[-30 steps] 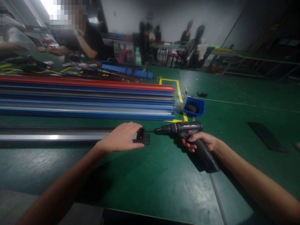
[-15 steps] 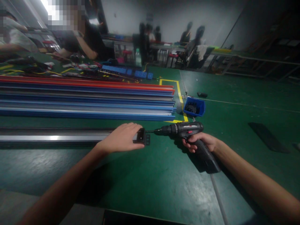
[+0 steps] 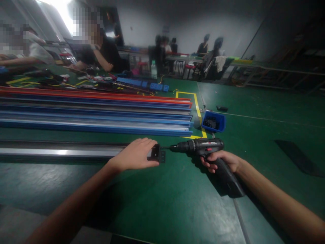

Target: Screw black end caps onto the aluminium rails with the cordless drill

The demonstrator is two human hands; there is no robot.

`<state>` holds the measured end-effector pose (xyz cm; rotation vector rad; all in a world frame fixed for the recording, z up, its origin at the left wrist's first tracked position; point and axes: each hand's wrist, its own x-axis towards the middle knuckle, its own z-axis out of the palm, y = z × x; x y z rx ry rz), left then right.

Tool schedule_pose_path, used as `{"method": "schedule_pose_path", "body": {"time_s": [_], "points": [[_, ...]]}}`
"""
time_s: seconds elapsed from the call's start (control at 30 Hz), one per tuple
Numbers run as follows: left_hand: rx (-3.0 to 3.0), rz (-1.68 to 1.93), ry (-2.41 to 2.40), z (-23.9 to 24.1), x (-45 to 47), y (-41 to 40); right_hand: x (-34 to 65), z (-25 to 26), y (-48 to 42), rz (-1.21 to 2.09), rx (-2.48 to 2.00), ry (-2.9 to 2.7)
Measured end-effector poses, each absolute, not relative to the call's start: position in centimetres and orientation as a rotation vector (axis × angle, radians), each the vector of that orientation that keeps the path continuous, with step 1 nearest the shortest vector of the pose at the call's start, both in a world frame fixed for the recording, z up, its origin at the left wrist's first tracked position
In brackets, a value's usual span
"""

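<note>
My left hand (image 3: pixel 137 154) is wrapped over the right end of a long black and silver metal profile (image 3: pixel 66 151) lying on the green table. A black end cap (image 3: pixel 158 153) sits at that end, beside my fingertips. My right hand (image 3: pixel 220 159) grips a black cordless drill (image 3: pixel 207 146) by its handle, with the battery end toward me. The drill points left, and its thin bit (image 3: pixel 165 147) reaches the end cap. Whether the tip sits in a screw there is too small to tell.
Several blue and red profiles (image 3: pixel 152 123) lie side by side beyond my left hand. A blue bin (image 3: pixel 220 126) of small black parts stands behind the drill. A dark flat piece (image 3: pixel 297 157) lies at right. People (image 3: pixel 106 51) sit across the table.
The whole view has shifted, so everything appears slightly lower and to the right. Both hands keep their holds, and the drill bit stays at the end cap.
</note>
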<state>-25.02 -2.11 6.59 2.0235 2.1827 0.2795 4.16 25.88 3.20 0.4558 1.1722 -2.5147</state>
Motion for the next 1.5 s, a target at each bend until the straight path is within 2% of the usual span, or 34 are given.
{"method": "schedule_pose_path", "body": {"time_s": [1.5], "points": [[2.030, 0.267, 2.184, 6.75, -24.87, -2.03, 4.12, 3.56, 25.65, -2.493, 0.477, 1.273]]}}
